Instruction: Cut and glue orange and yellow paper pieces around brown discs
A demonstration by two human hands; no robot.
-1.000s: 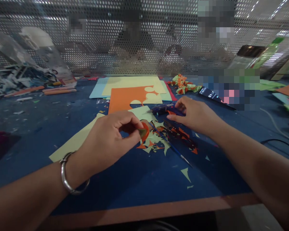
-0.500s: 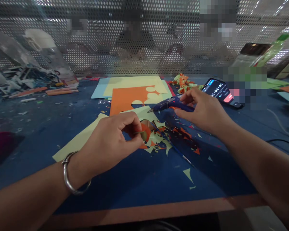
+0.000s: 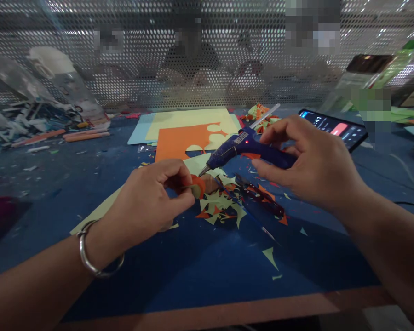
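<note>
Right hand (image 3: 317, 165) grips blue plastic glue gun (image 3: 251, 149); left hand (image 3: 148, 202) pinches small orange paper cutout (image 3: 197, 187), apparently. Best to hold the nozzle (image 3: 204, 171) clear of the fingers (image 3: 184, 200).

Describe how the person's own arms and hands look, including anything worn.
Both forearms are bare, with no sleeves in view. The left hand and right hand are ungloved, and no rings show. The left wrist carries a plain, rounded silver metal bangle. The right wrist shows no watch or band.
</note>
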